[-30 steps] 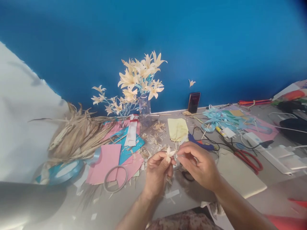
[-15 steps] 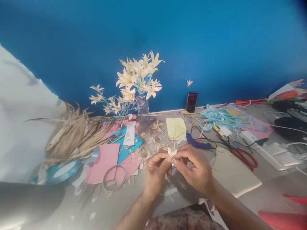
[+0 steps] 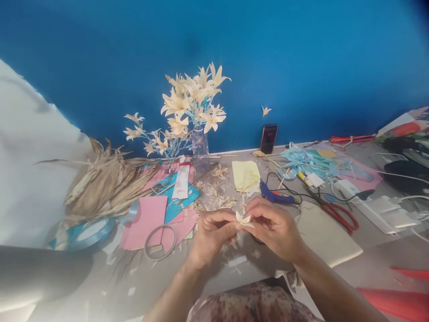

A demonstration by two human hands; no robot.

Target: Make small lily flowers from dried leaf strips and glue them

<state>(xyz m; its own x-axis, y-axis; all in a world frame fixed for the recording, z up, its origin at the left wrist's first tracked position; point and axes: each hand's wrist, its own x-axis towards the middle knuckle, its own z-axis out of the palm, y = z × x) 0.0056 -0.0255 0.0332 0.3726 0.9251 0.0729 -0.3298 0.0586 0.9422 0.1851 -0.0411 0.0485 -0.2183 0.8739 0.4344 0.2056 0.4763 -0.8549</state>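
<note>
A small cream flower (image 3: 243, 220) is pinched between both hands over the table. My left hand (image 3: 216, 235) grips its left side with thumb and index finger. My right hand (image 3: 273, 228) holds its right side, fingers curled. The petals open upward and toward me; the base is hidden by the fingertips. Beyond the hands are pale scraps (image 3: 221, 201), a yellow paper (image 3: 246, 175) and a blue glue gun (image 3: 276, 197). Cream flowers on blue stems (image 3: 197, 98) stand in a clear bottle (image 3: 200, 150).
At left lie dried husks (image 3: 100, 183), pink sheets (image 3: 144, 221), a grey ring (image 3: 160, 242) and blue ribbon (image 3: 89, 235). Red-handled scissors (image 3: 342, 218), a beige pad (image 3: 326, 235) and a power strip (image 3: 372, 210) lie at right. A phone (image 3: 268, 138) leans against the wall.
Between my fingers the flower has turned, and its petals now spread wider in view. My left hand has shifted slightly left, and the whole view has moved a little.
</note>
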